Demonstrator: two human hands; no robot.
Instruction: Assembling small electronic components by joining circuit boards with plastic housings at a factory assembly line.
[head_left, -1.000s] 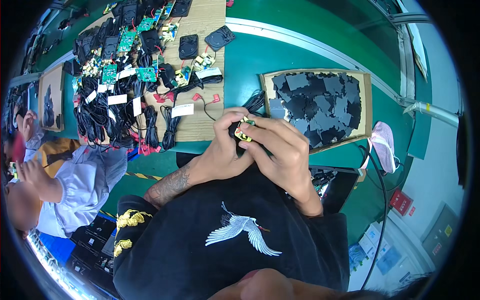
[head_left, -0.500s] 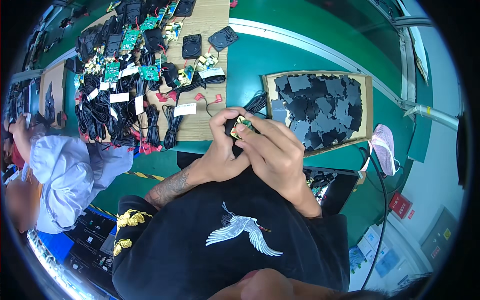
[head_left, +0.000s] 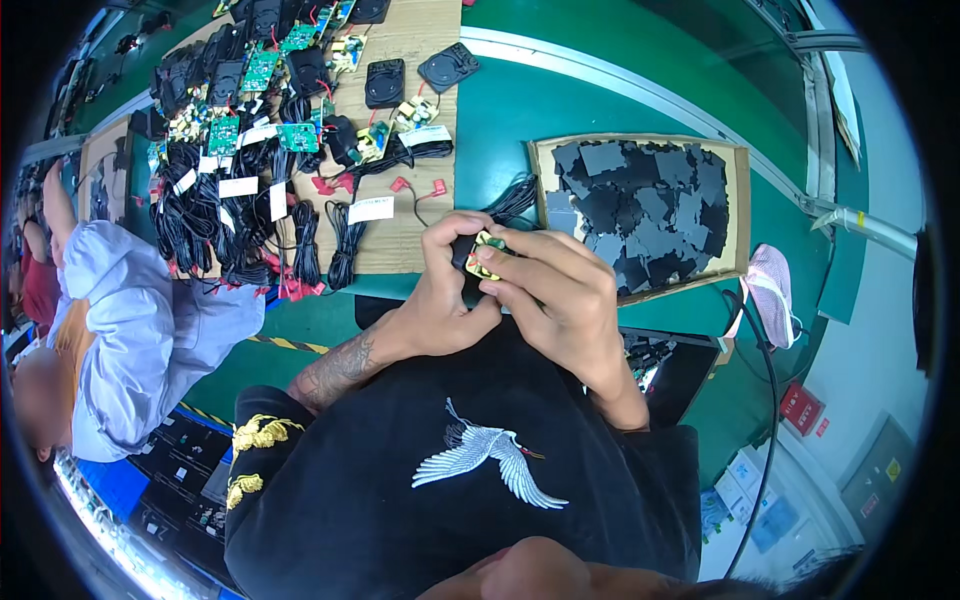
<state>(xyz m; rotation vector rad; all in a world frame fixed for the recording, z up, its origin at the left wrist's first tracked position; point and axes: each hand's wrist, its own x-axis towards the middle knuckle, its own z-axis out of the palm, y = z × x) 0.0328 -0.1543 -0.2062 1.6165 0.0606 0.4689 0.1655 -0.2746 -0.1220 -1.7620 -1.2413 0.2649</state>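
Observation:
Close to the front edge of the bench, my two hands meet over a small circuit board (head_left: 484,260) with yellow and green parts. My left hand (head_left: 440,300) is closed round a black plastic housing (head_left: 461,250), mostly hidden by the fingers. From the right, my right hand (head_left: 565,290) pinches the board between thumb and fingers, against the housing. A bundled black cable (head_left: 514,202) lies just beyond my hands, seemingly running to the piece I hold.
At left, a cardboard sheet (head_left: 400,240) carries black housings (head_left: 384,84), green boards (head_left: 298,138) and bundled cables (head_left: 346,245) with white labels. A shallow box (head_left: 742,215) of dark grey sheet pieces (head_left: 640,210) stands right. A co-worker in a pale smock (head_left: 130,340) works at left.
My hands stay nearly in place, with the board still held against the housing and the right fingers slightly shifted. The co-worker's arm at left has moved farther away across the bench.

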